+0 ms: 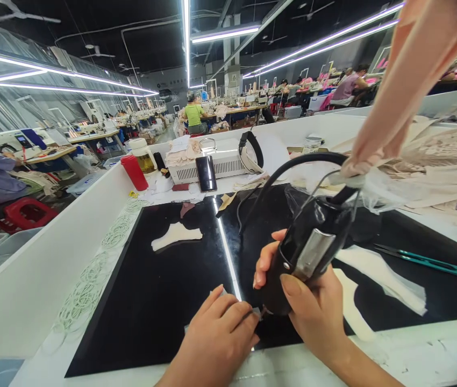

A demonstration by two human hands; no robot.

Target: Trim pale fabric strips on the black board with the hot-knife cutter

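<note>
My right hand [313,295] is wrapped round a black corded handheld tool [307,255] with a metal plate on its side. The tool's lower end is near the fingertips of my left hand [222,328], which lies on the black board [151,290]. Small bits of pale, thin material stick out around my left fingers; the rest is hidden under them. A cream fabric piece [177,235] lies at the back left of the board. More cream pieces [385,277] lie right of the tool, beside teal-handled snips [430,262].
Pale green loops [85,293] line the board's left edge. Behind it stand a phone [206,173], a white box [226,159], a red container [134,172] and a jug [142,156]. Beige fabric [434,161] is heaped at right. Cloth hangs above the tool. People sit at machines beyond.
</note>
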